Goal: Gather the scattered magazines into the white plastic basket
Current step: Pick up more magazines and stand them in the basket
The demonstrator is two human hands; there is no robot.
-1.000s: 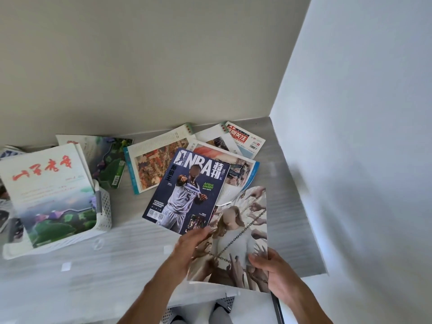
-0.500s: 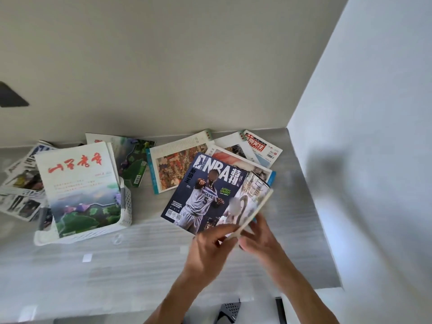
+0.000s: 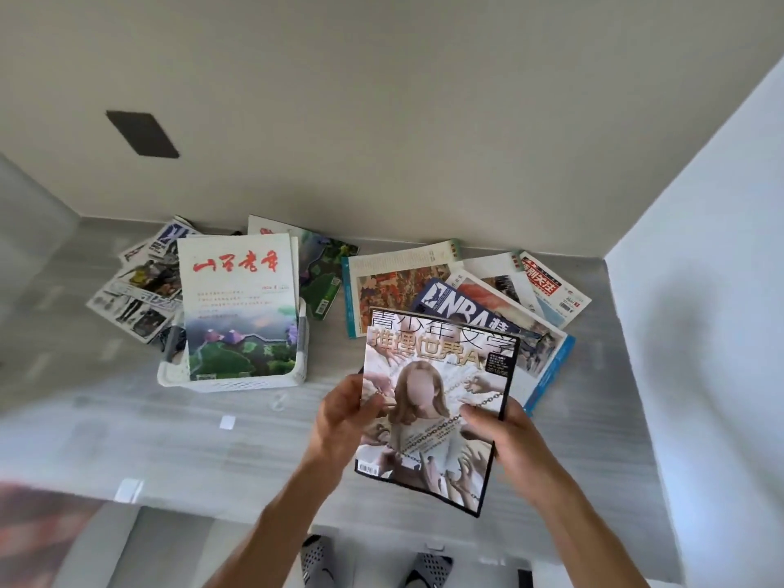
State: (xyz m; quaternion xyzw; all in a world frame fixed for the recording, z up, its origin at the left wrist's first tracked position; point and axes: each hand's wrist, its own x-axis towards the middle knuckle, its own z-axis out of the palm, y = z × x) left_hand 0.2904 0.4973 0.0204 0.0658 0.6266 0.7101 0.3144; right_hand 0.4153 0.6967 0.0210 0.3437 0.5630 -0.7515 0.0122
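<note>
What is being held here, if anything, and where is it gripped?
The chain-cover magazine, held by both hands: left hand pinches its left edge, right hand grips its right edge.

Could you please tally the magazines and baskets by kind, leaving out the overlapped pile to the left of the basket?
white basket: 1
held magazine, gripped by left hand and right hand: 1
magazine showing in the basket: 1
loose magazines on the table right of the basket: 6
Total: 9 things, 8 magazines and 1 basket.

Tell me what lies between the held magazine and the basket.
Head view: bare grey tabletop separates the held magazine from the basket; nothing lies there.
</note>
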